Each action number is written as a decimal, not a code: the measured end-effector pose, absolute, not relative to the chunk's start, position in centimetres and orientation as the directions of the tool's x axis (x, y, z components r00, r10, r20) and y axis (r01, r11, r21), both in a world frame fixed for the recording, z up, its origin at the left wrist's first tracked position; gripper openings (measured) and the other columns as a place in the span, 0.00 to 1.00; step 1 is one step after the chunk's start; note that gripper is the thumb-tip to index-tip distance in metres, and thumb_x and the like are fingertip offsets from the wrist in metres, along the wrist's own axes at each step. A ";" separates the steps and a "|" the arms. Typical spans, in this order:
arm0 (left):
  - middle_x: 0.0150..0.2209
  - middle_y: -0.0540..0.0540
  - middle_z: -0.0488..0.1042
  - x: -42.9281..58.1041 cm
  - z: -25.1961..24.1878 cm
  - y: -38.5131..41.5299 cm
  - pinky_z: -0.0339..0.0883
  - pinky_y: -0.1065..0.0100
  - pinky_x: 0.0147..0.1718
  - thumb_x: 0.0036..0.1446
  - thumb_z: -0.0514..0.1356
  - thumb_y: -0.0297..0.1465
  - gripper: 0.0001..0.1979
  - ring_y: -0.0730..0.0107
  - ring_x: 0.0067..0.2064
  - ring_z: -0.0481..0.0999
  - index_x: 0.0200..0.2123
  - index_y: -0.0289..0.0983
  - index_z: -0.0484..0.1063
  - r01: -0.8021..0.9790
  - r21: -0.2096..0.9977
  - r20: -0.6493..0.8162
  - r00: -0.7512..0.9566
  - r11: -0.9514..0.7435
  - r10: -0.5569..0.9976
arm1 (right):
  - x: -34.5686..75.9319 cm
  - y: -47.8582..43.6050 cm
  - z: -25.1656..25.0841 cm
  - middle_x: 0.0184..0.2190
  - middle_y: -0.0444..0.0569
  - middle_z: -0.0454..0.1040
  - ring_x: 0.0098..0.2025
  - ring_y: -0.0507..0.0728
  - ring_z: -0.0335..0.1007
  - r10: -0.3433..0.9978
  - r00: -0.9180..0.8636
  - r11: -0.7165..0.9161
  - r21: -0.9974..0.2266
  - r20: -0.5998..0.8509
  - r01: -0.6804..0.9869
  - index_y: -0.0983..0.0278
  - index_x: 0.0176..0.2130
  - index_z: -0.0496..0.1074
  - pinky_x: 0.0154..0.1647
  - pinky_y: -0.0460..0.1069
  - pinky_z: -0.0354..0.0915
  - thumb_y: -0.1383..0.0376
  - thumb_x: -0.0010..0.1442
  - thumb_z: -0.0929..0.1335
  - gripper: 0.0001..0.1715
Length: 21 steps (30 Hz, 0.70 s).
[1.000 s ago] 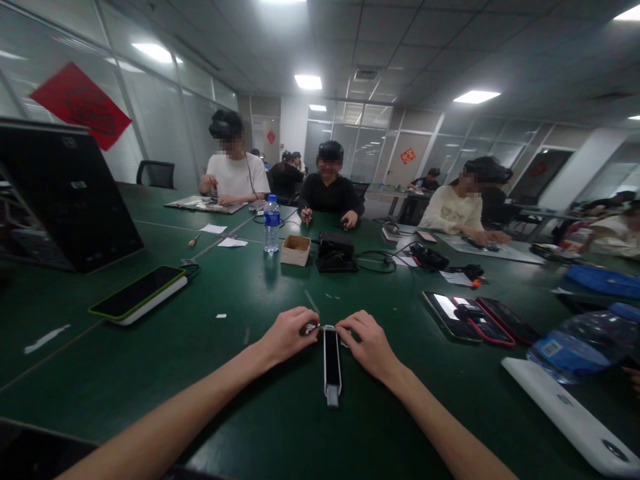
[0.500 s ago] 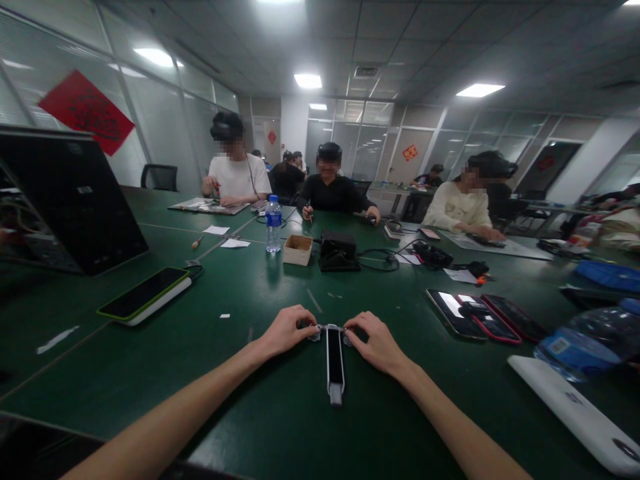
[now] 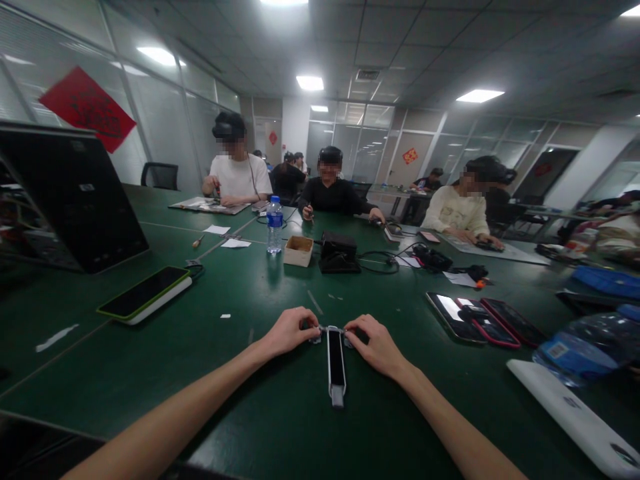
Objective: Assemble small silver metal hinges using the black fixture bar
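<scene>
A narrow black and silver device [image 3: 336, 363] lies lengthwise on the green table [image 3: 240, 400] in front of me. My left hand [image 3: 290, 331] pinches a small metal piece at the left of the device's far end, fingers curled. My right hand [image 3: 376, 345] pinches the matching spot on the right side, fingers curled too. What exactly the fingertips hold is too small to name.
A phone on a white and green case [image 3: 145, 295] lies to the left, a black laptop lid [image 3: 70, 193] beyond it. Phones [image 3: 475, 317], a plastic bottle [image 3: 585, 343] and a white slab [image 3: 570, 410] lie right. A water bottle [image 3: 273, 225], small box [image 3: 298, 251] and several seated people are across the table.
Both hands stay pinched at the device's far end. The person in black across the table has stretched one arm out to the side. The view shifted slightly.
</scene>
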State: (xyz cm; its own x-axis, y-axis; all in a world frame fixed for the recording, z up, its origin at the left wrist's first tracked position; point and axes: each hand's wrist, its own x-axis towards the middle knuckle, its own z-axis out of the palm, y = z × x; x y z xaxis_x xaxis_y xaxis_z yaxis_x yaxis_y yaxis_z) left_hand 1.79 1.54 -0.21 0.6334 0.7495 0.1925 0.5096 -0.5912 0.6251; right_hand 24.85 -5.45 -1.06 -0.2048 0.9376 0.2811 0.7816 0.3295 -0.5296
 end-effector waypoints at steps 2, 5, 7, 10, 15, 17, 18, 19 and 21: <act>0.31 0.50 0.72 1.8 -0.2 1.5 0.60 0.72 0.29 0.53 0.60 0.35 0.08 0.71 0.31 0.69 0.33 0.36 0.75 0.507 0.640 0.179 0.633 -0.578 0.753 | 24.8 -5.5 -1.0 0.36 0.48 0.71 0.39 0.56 0.66 0.935 -0.208 0.335 -0.532 0.286 0.778 0.62 0.38 0.72 0.39 0.52 0.65 0.63 0.61 0.64 0.09; 0.30 0.50 0.73 1.8 -0.1 1.4 0.60 0.72 0.29 0.54 0.59 0.35 0.09 0.71 0.31 0.69 0.33 0.36 0.75 0.498 0.658 0.175 0.628 -0.565 0.758 | 24.8 -5.5 -1.0 0.35 0.48 0.71 0.38 0.56 0.66 0.928 -0.216 0.351 -0.522 0.303 0.777 0.62 0.37 0.72 0.38 0.52 0.65 0.63 0.61 0.64 0.08; 0.30 0.50 0.73 1.7 -0.1 1.4 0.60 0.72 0.29 0.54 0.58 0.35 0.09 0.71 0.31 0.69 0.33 0.36 0.75 0.498 0.661 0.178 0.623 -0.562 0.762 | 24.8 -5.4 -1.0 0.35 0.48 0.71 0.38 0.56 0.66 0.925 -0.217 0.357 -0.518 0.312 0.778 0.62 0.37 0.72 0.38 0.51 0.65 0.63 0.61 0.64 0.08; 0.31 0.50 0.73 1.8 -0.1 1.4 0.61 0.72 0.30 0.53 0.59 0.35 0.08 0.71 0.31 0.69 0.33 0.37 0.75 0.495 0.660 0.189 0.618 -0.565 0.763 | 24.8 -5.4 -1.0 0.35 0.48 0.71 0.37 0.56 0.66 0.929 -0.213 0.349 -0.525 0.303 0.776 0.61 0.38 0.72 0.38 0.51 0.65 0.62 0.61 0.64 0.09; 0.31 0.52 0.74 1.8 0.1 1.2 0.61 0.72 0.31 0.52 0.61 0.33 0.06 0.71 0.32 0.70 0.32 0.38 0.75 0.465 0.693 0.191 0.619 -0.551 0.762 | 24.7 -5.5 -0.9 0.35 0.48 0.71 0.38 0.56 0.66 0.939 -0.206 0.329 -0.535 0.276 0.779 0.62 0.38 0.72 0.37 0.52 0.65 0.63 0.61 0.63 0.09; 0.30 0.52 0.74 1.8 0.2 1.2 0.61 0.72 0.31 0.51 0.62 0.32 0.05 0.71 0.31 0.70 0.31 0.38 0.75 0.466 0.700 0.188 0.611 -0.542 0.769 | 24.7 -5.6 -0.8 0.35 0.48 0.71 0.37 0.56 0.66 0.939 -0.207 0.328 -0.538 0.273 0.777 0.62 0.38 0.72 0.38 0.52 0.65 0.62 0.61 0.63 0.09; 0.29 0.53 0.74 1.9 0.2 1.1 0.61 0.72 0.31 0.51 0.62 0.32 0.05 0.71 0.31 0.70 0.31 0.38 0.75 0.465 0.704 0.188 0.607 -0.537 0.772 | 24.7 -5.6 -0.7 0.35 0.48 0.71 0.37 0.56 0.66 0.940 -0.207 0.327 -0.541 0.272 0.775 0.62 0.38 0.72 0.38 0.52 0.65 0.62 0.61 0.63 0.10; 0.29 0.53 0.74 1.9 0.2 1.1 0.61 0.72 0.30 0.51 0.62 0.32 0.05 0.72 0.31 0.70 0.31 0.38 0.75 0.460 0.709 0.190 0.605 -0.534 0.774 | 24.7 -5.6 -0.7 0.35 0.48 0.71 0.37 0.56 0.66 0.940 -0.206 0.326 -0.543 0.271 0.774 0.62 0.38 0.72 0.38 0.52 0.65 0.62 0.61 0.63 0.10; 0.29 0.53 0.75 1.9 0.2 1.0 0.61 0.72 0.30 0.51 0.62 0.32 0.05 0.72 0.30 0.70 0.31 0.37 0.75 0.438 0.726 0.200 0.603 -0.530 0.772 | 24.6 -5.6 -0.7 0.35 0.48 0.71 0.37 0.56 0.66 0.941 -0.205 0.325 -0.546 0.270 0.772 0.61 0.39 0.72 0.38 0.52 0.66 0.62 0.61 0.63 0.10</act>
